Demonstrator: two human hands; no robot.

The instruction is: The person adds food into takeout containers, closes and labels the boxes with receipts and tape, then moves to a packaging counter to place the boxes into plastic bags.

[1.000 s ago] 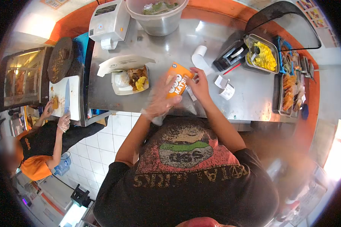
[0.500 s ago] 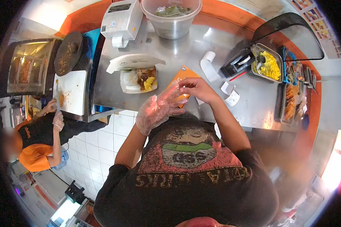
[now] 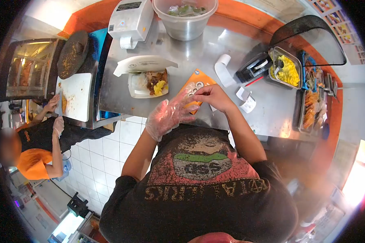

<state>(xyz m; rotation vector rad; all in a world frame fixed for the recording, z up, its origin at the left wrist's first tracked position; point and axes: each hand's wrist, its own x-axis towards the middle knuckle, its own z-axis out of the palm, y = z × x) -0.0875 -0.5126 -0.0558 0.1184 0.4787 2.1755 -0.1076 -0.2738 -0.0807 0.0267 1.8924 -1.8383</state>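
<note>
My left hand [image 3: 168, 117] wears a loose, clear plastic glove, its fingers stretched out towards the right. My right hand [image 3: 214, 97] is bare, with thumb and fingers pinched together at the gloved fingertips. Whether it grips the thin plastic or something small is hidden. Beneath both hands lies an orange printed box or packet [image 3: 198, 77], partly covered by them. To the left, a white takeaway box [image 3: 148, 62] stands with its lid up, holding rice, brown pieces of food and yellow chunks.
A label printer [image 3: 129, 22] and a lidded bucket [image 3: 184, 26] of greens stand at the back. Right are a tape dispenser [image 3: 251, 67], a red pen [image 3: 254, 81], paper strips and a tub of yellow food [image 3: 288, 71]. A co-worker [image 3: 36, 160] holds a knife over a white board [image 3: 79, 97].
My hands stay almost in place, the right one still pinched by the glove. The co-worker's hands have shifted slightly at the cutting board.
</note>
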